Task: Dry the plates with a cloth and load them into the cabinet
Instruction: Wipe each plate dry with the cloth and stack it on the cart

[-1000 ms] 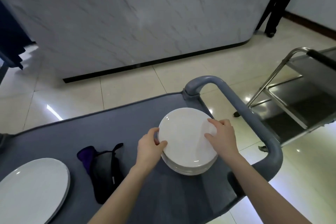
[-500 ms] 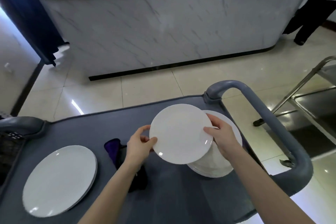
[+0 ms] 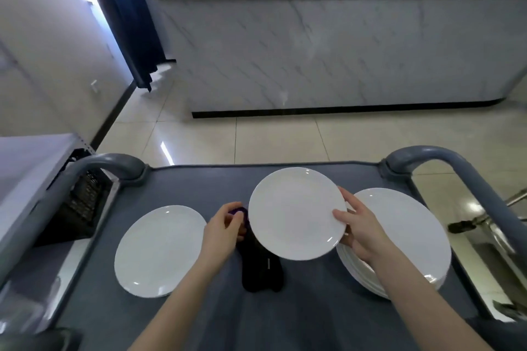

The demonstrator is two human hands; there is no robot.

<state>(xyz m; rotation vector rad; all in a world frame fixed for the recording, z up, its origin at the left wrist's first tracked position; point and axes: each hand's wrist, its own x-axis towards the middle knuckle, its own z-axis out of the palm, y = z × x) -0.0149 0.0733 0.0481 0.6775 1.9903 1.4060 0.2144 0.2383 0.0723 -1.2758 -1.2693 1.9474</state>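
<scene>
R hand (image 3: 360, 232) grips white plate (image 3: 296, 212) by rim over cart (image 3: 199, 185) centre so L hand (image 3: 222, 234), prob. pinching cloth (image 3: 261, 271), can dry it.

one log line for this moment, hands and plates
left hand: pinches cloth | right hand: holds lifted plate by rim over cart | plate stack: right | single plate: left

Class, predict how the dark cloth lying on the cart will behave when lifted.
Probably floppy: the dark cloth lies crumpled on the cart. Likely light: the left hand seems to pinch only its purple end. Unlikely to roll, lying flat.
</scene>
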